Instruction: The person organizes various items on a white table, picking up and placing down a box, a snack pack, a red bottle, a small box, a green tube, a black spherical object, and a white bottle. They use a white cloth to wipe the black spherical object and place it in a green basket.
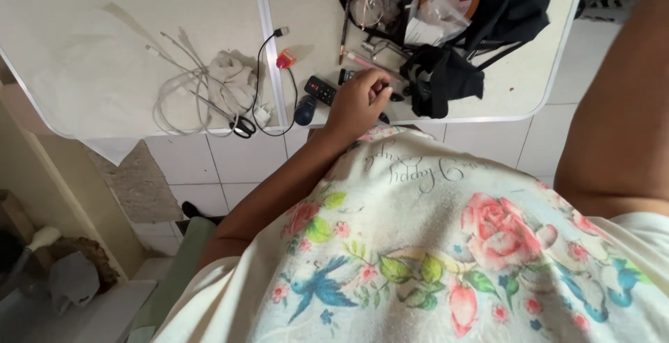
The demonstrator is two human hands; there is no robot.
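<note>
**Left hand on a dark pen at the bench edge**

Left hand (359, 99) curls its fingers over one dark pen (387, 95) on the bench (104, 43), beside one black remote (320, 90). I count one pair of scissors (240, 126). Only my right forearm shows; its hand is out of view.

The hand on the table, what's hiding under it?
Under the left hand lie a black remote and a dark pen-like thing, poking out at each side. The fingers cover whatever sits between them, so that part can't be seen.
</note>
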